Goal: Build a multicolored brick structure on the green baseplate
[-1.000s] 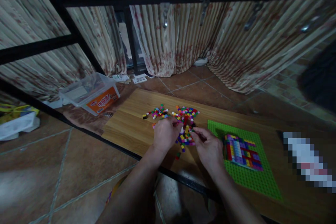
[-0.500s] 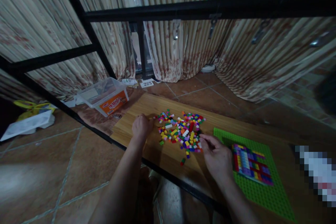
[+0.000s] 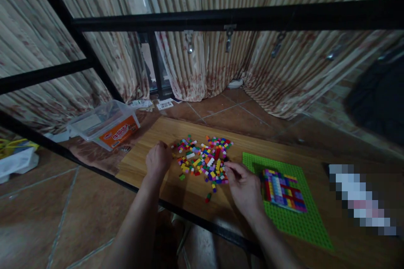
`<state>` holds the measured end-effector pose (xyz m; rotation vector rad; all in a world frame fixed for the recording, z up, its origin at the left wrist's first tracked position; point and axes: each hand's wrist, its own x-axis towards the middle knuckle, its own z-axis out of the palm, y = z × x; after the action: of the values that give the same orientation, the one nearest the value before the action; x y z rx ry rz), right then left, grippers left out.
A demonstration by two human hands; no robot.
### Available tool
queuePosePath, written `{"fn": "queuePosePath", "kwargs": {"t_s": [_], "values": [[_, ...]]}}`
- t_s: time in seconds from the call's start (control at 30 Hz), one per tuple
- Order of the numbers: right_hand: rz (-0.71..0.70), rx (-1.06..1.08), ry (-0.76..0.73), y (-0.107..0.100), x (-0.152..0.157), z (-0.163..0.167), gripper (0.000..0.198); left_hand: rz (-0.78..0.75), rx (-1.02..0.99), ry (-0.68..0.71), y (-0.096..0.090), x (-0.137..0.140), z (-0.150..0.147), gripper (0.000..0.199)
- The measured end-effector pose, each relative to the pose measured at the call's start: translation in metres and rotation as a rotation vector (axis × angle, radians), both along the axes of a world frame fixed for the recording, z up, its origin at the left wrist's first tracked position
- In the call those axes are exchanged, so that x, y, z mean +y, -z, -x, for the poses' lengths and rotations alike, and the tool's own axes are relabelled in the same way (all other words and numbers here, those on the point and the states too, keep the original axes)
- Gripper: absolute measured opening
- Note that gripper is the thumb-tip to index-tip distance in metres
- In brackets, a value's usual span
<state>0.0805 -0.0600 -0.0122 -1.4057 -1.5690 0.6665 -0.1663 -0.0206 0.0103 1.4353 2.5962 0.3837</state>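
Loose small building bricks in many colours lie spread in a pile on the wooden tabletop. At the pile's left edge is my left hand, its fingers curled in; whatever they may hold is hidden. My right hand is at the pile's right edge, thumb and forefinger pinched together close to the bricks. Anything between those fingertips is too small to make out. Just right of that hand lies a green baseplate, bearing a flat multicoloured brick build.
A clear plastic box with an orange label stands beyond the table's left end. Black metal bars cross above the far side, before striped curtains. A pixelated patch covers something on the right of the table.
The view has swung to the right, so the table and everything on it appear further left. Both hands stay at their sides of the pile, with little visible change in their fingers.
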Motion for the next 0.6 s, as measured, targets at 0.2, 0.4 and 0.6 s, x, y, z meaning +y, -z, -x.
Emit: {"fn": "queuePosePath", "kwargs": {"t_s": [0.2,0.4,0.6], "values": [[0.009,0.005,-0.005,-0.0009,0.0002,-0.0002,0.023,0.008,-0.062,0.109,0.0039,-0.0029,0.0086,0.027],[0.0,-0.01,-0.028,-0.0037,0.0005,0.0035,0.021,0.09,-0.103,0.237,0.0033,-0.0028,0.0098,0.02],[-0.015,-0.047,-0.034,-0.0016,0.0022,0.0062,0.022,0.013,-0.157,0.239,0.0032,0.0018,0.0084,0.015]]}}
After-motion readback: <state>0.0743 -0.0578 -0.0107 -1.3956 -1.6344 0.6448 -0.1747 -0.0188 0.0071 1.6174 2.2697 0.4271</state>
